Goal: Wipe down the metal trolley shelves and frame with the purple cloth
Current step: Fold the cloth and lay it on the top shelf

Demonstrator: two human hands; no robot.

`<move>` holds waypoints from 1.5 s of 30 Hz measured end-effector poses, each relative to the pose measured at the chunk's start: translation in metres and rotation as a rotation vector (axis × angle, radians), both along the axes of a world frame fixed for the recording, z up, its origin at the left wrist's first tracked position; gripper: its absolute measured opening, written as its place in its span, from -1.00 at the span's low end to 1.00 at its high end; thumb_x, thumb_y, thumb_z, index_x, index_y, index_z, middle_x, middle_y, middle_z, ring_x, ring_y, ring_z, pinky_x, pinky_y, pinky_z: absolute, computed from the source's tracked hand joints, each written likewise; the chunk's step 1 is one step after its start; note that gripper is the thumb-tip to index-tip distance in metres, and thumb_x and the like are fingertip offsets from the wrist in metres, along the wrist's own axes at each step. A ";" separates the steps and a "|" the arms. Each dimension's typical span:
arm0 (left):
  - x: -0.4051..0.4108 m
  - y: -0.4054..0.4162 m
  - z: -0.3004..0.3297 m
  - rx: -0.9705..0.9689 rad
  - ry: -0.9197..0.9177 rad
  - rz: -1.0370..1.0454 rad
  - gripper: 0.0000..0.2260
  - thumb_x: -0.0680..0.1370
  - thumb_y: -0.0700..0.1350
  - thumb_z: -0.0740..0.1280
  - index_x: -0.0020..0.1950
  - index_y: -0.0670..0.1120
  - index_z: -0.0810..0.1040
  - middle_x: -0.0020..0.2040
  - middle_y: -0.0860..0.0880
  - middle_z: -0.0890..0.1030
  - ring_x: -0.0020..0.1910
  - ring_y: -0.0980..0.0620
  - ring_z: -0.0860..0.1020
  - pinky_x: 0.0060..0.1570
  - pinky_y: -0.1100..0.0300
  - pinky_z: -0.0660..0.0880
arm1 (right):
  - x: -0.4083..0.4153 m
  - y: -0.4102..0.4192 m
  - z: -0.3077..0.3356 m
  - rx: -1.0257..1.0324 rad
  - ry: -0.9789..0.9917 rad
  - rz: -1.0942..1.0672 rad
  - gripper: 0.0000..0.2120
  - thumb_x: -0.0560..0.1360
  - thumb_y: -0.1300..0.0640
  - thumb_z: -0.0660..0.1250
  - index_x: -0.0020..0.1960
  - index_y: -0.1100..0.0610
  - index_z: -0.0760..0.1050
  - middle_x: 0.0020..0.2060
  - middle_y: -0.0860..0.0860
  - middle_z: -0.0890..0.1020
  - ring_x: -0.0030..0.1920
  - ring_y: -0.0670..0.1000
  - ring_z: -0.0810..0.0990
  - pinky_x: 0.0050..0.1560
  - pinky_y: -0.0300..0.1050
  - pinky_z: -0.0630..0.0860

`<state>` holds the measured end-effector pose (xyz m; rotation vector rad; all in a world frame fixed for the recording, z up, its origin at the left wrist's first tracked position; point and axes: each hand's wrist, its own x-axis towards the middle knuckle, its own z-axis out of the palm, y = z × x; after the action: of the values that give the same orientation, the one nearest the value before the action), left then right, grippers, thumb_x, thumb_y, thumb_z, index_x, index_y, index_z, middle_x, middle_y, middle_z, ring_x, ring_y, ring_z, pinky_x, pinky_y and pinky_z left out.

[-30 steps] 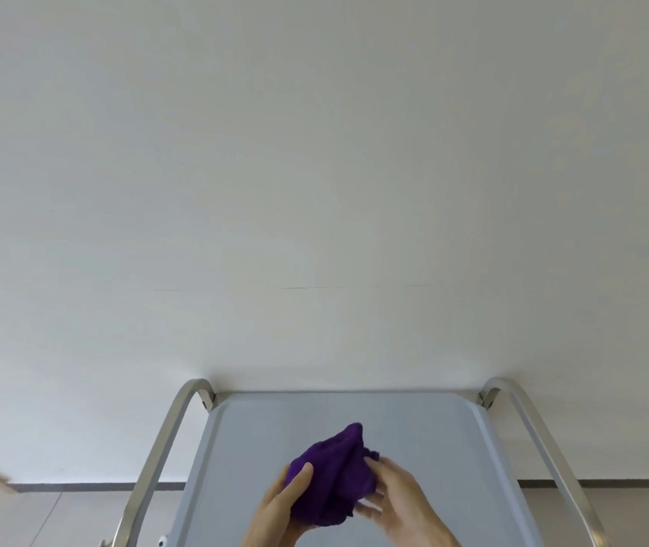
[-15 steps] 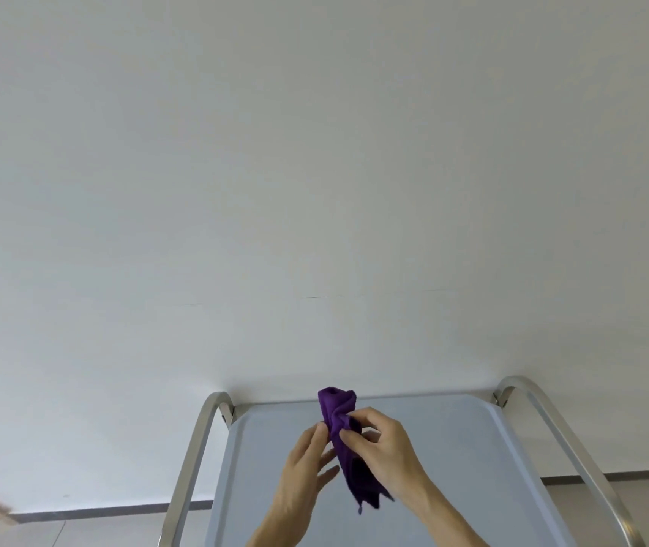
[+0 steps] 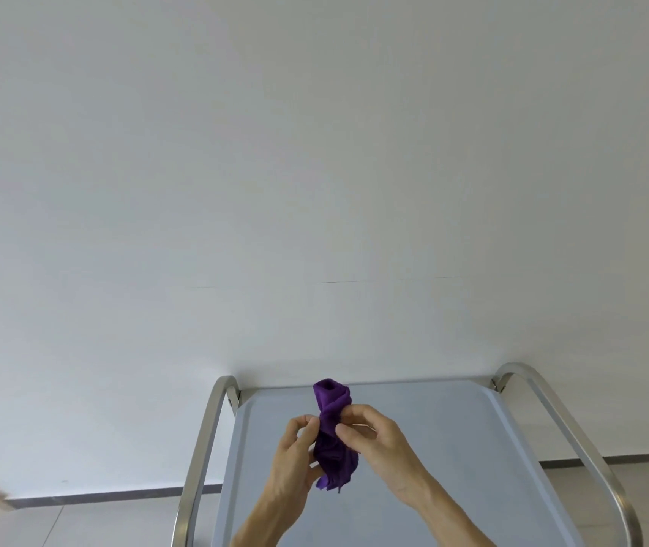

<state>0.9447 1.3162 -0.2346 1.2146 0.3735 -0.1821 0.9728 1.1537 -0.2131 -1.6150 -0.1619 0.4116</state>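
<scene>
- Left frame rail [image 3: 201, 459]: bare steel, not being wiped yet.
- Left hand [image 3: 295, 459]: fingers curled on the purple cloth [image 3: 332, 440], steadying the bunch.
- Cloth is held up over the top shelf [image 3: 453, 436], off the metal, probably being refolded into a pad.
- Right hand [image 3: 378, 440]: pinching the cloth's upper part; thumb contact is hidden.
- Right frame rail [image 3: 575, 440]: nothing touching it.

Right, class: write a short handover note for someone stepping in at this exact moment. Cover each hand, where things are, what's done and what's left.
Left hand: holds the purple cloth from the left.
Right hand: pinches the cloth from the right.
Cloth: bunched and upright between both hands, lifted above the trolley's top shelf, not touching it.
Frame rails stand on both sides.
Done: cloth in hand; no wiping can be seen.
Left: wipe the shelves and the frame.
</scene>
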 end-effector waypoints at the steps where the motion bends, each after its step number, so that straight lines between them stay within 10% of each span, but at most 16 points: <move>1: 0.000 0.001 0.000 -0.018 0.004 -0.001 -0.74 0.64 -0.05 0.25 0.15 -0.25 0.50 0.03 -0.25 0.66 -0.04 -0.24 0.66 -0.02 -0.15 0.61 | -0.002 0.003 0.001 -0.009 -0.015 0.002 -0.77 0.47 0.00 0.44 0.12 -0.14 0.59 0.04 -0.05 0.69 0.12 -0.05 0.65 0.08 -0.18 0.59; 12: -0.013 0.022 0.005 -0.039 -0.023 0.007 -0.77 0.67 -0.12 0.19 0.24 -0.04 0.59 0.07 -0.19 0.69 0.02 -0.24 0.67 -0.11 -0.06 0.62 | -0.007 0.016 0.010 -0.079 -0.015 0.081 -0.35 0.39 0.26 0.38 0.30 -0.33 0.38 -0.09 0.07 0.70 -0.04 0.05 0.70 0.03 -0.11 0.63; 19: -0.019 0.097 0.020 0.106 -0.001 0.098 -0.80 0.65 -0.01 0.23 0.17 0.15 0.61 0.06 0.03 0.71 0.02 -0.11 0.68 -0.14 -0.01 0.62 | 0.023 -0.015 0.021 -0.170 0.087 0.012 -0.55 0.41 0.37 0.32 0.22 0.00 0.55 -0.04 0.01 0.71 0.00 0.07 0.68 0.01 -0.09 0.62; 32: -0.041 0.237 0.028 0.550 -0.018 0.091 -0.80 0.63 -0.03 0.24 0.02 0.18 0.65 -0.06 -0.02 0.72 -0.03 -0.09 0.67 0.03 -0.05 0.59 | 0.046 -0.002 0.020 -0.679 0.033 0.393 -0.73 0.42 0.29 0.33 -0.04 -0.01 0.67 -0.15 -0.09 0.72 -0.20 -0.15 0.62 -0.20 -0.26 0.48; 45: 0.007 0.326 0.054 0.598 -0.134 0.357 -0.69 0.58 -0.23 0.26 -0.03 0.16 0.68 -0.02 0.14 0.66 -0.08 0.19 0.57 0.01 0.14 0.47 | 0.082 0.123 0.028 -0.607 -0.298 -0.039 -0.67 0.44 0.34 0.26 -0.10 -0.05 0.65 -0.20 -0.22 0.67 -0.19 -0.31 0.58 -0.28 -0.51 0.39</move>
<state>0.9515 1.6425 -0.1806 1.7093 0.5420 0.3424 1.0548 1.2763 -0.1847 -2.2729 -0.2452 0.1920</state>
